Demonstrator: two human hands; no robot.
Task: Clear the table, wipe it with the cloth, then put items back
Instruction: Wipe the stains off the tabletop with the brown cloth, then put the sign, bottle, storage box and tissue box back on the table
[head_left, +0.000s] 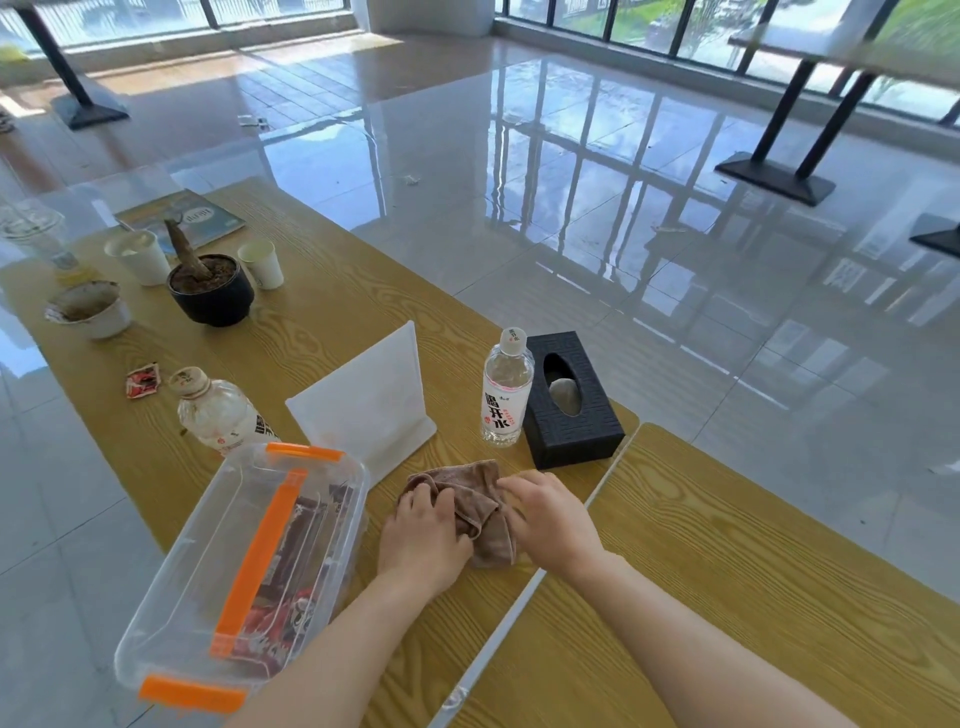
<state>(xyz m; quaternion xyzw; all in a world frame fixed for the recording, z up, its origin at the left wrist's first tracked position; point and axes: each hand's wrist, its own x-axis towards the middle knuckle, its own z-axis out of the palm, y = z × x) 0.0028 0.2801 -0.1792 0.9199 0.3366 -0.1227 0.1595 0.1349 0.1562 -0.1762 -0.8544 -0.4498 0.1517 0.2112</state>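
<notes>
On table (337, 322), left hand (422, 535), right hand (553, 519), seemingly gripping cloth (483, 517)

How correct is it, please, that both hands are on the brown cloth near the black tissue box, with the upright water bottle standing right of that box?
Not quite: the head view shows the upright water bottle standing left of the black tissue box, not right. Otherwise yes: left hand and right hand both rest on the brown cloth near it.

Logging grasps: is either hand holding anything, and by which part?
Both grip the bunched cloth: left hand its left side, right hand its right side.
</notes>
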